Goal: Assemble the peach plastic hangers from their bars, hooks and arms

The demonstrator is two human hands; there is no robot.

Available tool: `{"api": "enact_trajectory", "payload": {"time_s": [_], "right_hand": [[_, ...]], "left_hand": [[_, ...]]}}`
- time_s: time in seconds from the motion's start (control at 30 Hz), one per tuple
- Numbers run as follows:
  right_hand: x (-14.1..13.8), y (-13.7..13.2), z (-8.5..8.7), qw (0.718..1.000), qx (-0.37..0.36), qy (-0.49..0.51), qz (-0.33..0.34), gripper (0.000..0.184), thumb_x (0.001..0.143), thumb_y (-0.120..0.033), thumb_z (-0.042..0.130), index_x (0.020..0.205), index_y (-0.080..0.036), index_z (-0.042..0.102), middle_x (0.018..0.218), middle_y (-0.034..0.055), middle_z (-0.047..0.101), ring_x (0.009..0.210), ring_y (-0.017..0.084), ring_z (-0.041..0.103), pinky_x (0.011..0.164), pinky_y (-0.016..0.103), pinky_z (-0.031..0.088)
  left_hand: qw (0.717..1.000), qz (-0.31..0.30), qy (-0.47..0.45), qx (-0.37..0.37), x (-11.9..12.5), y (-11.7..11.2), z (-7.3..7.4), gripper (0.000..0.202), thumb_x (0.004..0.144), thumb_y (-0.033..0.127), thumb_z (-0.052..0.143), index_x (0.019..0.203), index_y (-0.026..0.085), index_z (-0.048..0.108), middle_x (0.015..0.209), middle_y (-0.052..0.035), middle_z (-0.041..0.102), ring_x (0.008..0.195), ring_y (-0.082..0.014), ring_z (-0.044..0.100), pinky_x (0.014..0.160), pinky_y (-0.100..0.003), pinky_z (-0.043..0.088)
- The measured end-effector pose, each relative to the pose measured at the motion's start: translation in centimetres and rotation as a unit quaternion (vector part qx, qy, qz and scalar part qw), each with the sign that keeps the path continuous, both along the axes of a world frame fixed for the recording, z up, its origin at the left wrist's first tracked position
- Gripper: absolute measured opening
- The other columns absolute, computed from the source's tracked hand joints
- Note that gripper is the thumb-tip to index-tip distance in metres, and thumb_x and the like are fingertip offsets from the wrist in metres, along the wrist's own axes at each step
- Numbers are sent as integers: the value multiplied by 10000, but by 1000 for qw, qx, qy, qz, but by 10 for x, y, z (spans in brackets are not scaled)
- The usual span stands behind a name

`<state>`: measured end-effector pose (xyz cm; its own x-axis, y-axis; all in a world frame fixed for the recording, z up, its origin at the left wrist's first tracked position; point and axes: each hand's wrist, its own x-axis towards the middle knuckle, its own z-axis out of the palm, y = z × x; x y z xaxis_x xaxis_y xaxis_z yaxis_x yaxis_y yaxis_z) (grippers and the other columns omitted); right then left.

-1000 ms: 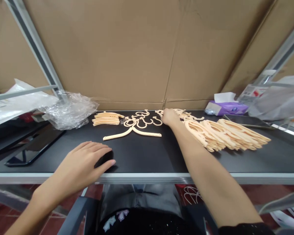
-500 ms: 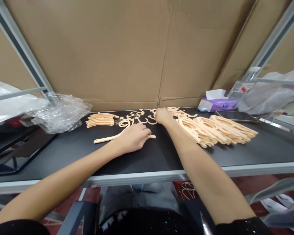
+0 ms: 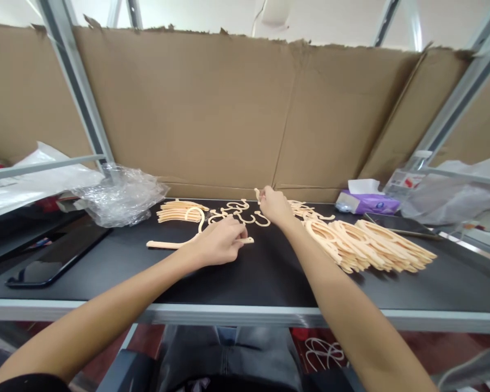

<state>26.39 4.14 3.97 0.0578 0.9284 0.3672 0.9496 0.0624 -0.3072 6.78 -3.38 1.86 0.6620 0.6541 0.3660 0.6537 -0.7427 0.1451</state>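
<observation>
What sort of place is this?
Probably a small workshop or packing corner: piles of pale hanger-like pieces lie on a black tabletop, with brown cardboard standing behind and metal posts framing it.

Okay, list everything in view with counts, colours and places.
hooked hanger: 1, cream, left hand
small piece: 1, cream, right hand
loose hooks: several, cream, middle
curved bars: one stack, cream, left
oval-holed pieces: overlapping pile, cream, right
further pieces: several, cream, back, right of centre
tissue pack: 1, purple, back right
plastic wrap: 1 bundle, transparent, back left
packaging: uncounted, white, far left
flat slabs: 2, dark, left and right
plastic bag: uncounted, transparent, far right
bottle: 1, transparent, right
cardboard: uncounted panels, brown, behind
wall: 1, white, top
metal frame: 1, grey, both sides
tabletop: 1, black, centre
cord: uncounted, white, below right
trousers: 1 pair, grey, below
hands: 2, bare, middle
forearms: 2, bare, front
</observation>
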Motion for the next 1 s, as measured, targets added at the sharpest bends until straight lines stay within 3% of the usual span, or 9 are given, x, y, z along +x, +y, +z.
{"api": "enact_trajectory", "payload": {"time_s": [0.2, 0.33, 0.47, 0.67, 0.87, 1.0], "right_hand": [[-20, -15, 4, 986, 20, 85, 140, 261, 931, -254, 504, 1076, -171, 704, 1004, 109, 749, 967, 223, 675, 833, 293, 458], [-27, -39, 0, 962, -22, 130, 240, 297, 900, -227, 522, 1097, -140, 725, 806, 52, 731, 764, 177, 662, 749, 280, 466], [-18, -57, -13, 941, -64, 147, 297, 252, 890, -211, 504, 1004, -177, 726, 781, 12, 709, 656, 142, 638, 692, 266, 464], [-6, -77, -19, 949, -74, 70, 299, 238, 851, -116, 475, 838, -188, 701, 872, 40, 720, 818, 160, 638, 751, 268, 434], [-8, -75, -24, 951, -108, 60, 284, 220, 903, -305, 543, 795, -191, 697, 724, 18, 664, 670, 150, 564, 632, 268, 373], [-8, -69, -27, 949, -111, 77, 284, 222, 894, -254, 534, 713, -190, 646, 699, 6, 645, 669, 142, 553, 631, 264, 358]], "left_hand": [[1000, 7, 24, 18, -9, 0, -3, 160, 816, 90, 524, 874, 177, 645, 887, -76, 692, 869, -231, 651, 731, -309, 475], [999, 40, 29, 1, -19, 1, -6, 162, 810, 113, 527, 873, 181, 659, 904, -79, 701, 845, -238, 659, 675, -304, 452], [998, 62, 19, -27, -23, 1, -6, 133, 790, 137, 542, 824, 192, 659, 865, -65, 699, 800, -225, 649, 644, -290, 428], [995, 84, 6, -52, -21, 2, -4, 131, 756, 147, 545, 760, 197, 666, 822, -50, 697, 735, -200, 628, 610, -282, 401], [995, 83, -9, -58, -21, 7, -8, 126, 792, 187, 551, 806, 193, 676, 843, -54, 700, 758, -201, 627, 626, -285, 427], [997, 62, -10, -33, -21, 11, -12, 108, 816, 188, 548, 819, 190, 656, 885, -66, 690, 857, -215, 627, 691, -298, 456]]}}
